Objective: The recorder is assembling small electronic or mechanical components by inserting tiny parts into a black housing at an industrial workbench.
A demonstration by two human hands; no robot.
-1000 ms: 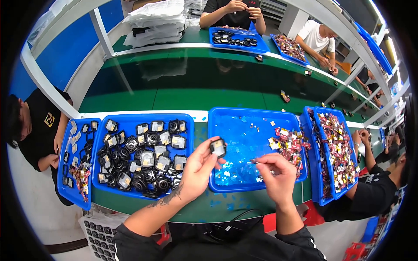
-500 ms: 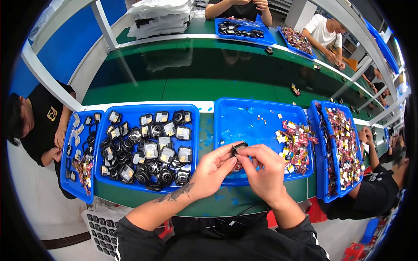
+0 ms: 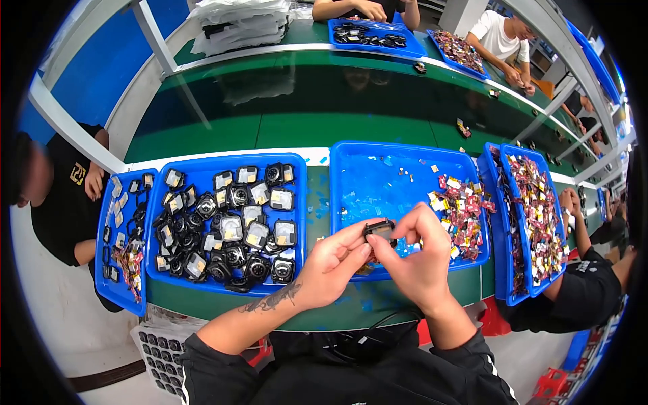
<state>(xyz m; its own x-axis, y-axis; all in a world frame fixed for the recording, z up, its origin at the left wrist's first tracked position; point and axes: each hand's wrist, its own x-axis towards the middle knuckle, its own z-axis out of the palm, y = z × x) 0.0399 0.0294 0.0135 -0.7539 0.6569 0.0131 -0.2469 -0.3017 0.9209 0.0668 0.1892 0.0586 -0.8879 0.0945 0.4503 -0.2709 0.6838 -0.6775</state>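
Note:
In front of me, over the near edge of the middle blue tray [image 3: 364,179], I hold a black watch case [image 3: 380,229] with a squarish glass face. My left hand [image 3: 332,264] is closed around its left side, thumb below. My right hand [image 3: 422,253] is closed on its right side, with the thumb against the face and the fingers curled. Whether a thin film is between those fingers I cannot tell. Small blue film scraps lie in the tray, with a heap of red, yellow and white small parts [image 3: 460,214] at its right side.
Left of the middle tray, a blue tray [image 3: 229,162] is piled with similar watch cases [image 3: 231,228]. A narrow tray [image 3: 121,287] stands farther left; stacked trays of small parts [image 3: 534,216] stand right. Beyond runs a green conveyor belt [image 3: 283,125]. Several people work around the line.
The watch case has turned so its glass face shows more. My right hand has shifted slightly right, its fingers raised and curled. My left hand stays nearly in place.

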